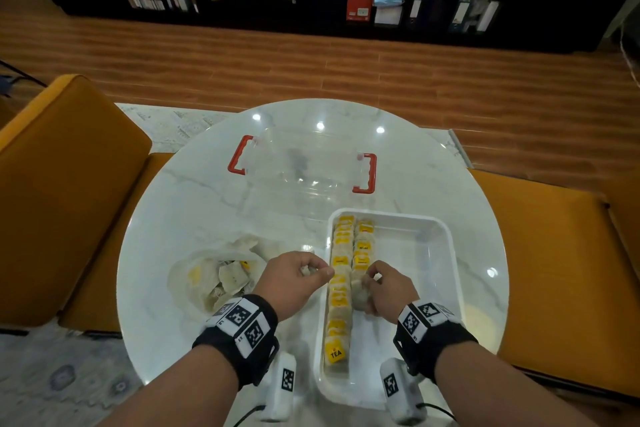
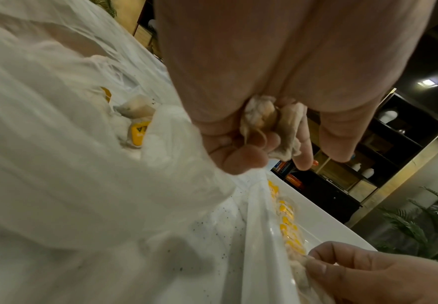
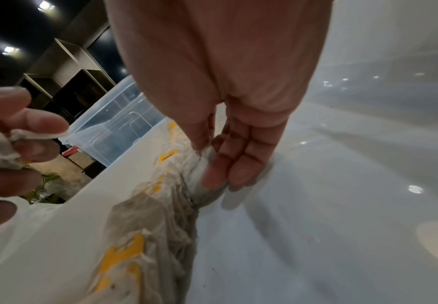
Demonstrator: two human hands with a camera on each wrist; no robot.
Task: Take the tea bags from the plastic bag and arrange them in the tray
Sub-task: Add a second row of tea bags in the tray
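A white tray (image 1: 440, 274) sits on the near side of a round white table (image 1: 194, 204). Two rows of tea bags (image 1: 340, 291) with yellow tags lie along its left side (the left row runs the whole length, the right row is shorter). The right hand (image 1: 384, 288) is down in the tray, and its fingers (image 3: 220, 164) pinch one tea bag (image 3: 202, 164) at the near end of the short row. The left hand (image 1: 294, 276) is just beside the tray's left rim, its fingers curled tight round a bunch of tea bags (image 2: 269, 123). To the left lies the open plastic bag (image 1: 214, 274), with more tea bags inside. Farther back stands a clear box (image 1: 301, 163) with red handles.
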